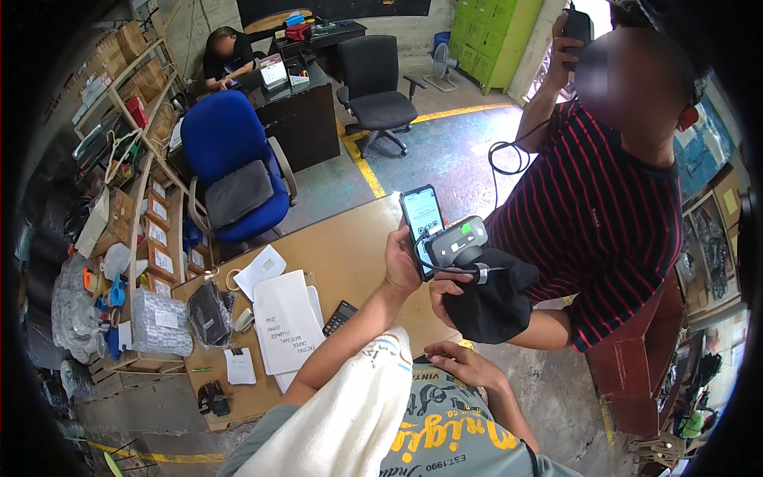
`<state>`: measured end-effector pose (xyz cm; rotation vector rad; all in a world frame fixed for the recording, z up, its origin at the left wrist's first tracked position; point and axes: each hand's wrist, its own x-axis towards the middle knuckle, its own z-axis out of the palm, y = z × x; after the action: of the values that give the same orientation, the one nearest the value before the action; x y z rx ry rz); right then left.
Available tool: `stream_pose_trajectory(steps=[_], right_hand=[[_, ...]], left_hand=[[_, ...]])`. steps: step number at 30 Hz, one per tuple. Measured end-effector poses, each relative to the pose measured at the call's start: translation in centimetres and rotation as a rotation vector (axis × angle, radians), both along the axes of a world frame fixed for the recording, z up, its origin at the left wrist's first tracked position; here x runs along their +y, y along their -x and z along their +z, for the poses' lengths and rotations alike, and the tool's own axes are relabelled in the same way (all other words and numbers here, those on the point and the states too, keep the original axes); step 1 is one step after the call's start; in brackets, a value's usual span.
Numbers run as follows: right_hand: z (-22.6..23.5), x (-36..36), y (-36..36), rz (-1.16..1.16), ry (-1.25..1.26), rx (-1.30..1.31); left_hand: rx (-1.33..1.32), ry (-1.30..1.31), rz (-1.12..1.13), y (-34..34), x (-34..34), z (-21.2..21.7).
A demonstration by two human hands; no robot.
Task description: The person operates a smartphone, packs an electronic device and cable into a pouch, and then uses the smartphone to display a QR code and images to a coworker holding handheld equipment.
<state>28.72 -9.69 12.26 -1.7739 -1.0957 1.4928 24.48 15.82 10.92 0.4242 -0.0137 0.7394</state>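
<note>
A smartphone (422, 221) with a lit, pale screen is upright in my left hand (403, 258), fingers wrapped round its lower edge. Close by its right side is a grey camera-like device (458, 242) with a green sticker and a black cable, on a black cap (494, 296). A co-worker's hand (447, 295) grips that cap from the near side. My right hand (467, 366) rests before my belly, holding nothing, its fingers loosely apart. A white towel (350, 405) lies over my left upper arm.
A tan table (350, 230) bears papers (288, 322), a calculator (340, 316) and a notepad (239, 366). The co-worker (596, 207) in a striped shirt stands at right, a black device (579, 36) held to the head. Beyond are a blue chair (225, 159), a black chair (373, 83) and a seated person (228, 60).
</note>
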Motion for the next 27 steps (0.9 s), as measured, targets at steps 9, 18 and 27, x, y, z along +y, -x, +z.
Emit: stream_pose_trajectory(steps=[9, 18, 27], right_hand=[[-0.1, 0.2, 0.0, 0.019, 0.015, -0.002], [-0.7, 0.1, -0.2, 0.055, 0.001, -0.012], [-0.5, 0.3, 0.1, 0.045, 0.007, 0.004]], left_hand=[[-0.078, 0.005, -0.043, 0.1, 0.1, -0.1], [0.0, 0.135, -0.147, 0.6, 0.5, -0.6], [0.049, 0.063, -0.086, 0.2, 0.6, -1.3]])
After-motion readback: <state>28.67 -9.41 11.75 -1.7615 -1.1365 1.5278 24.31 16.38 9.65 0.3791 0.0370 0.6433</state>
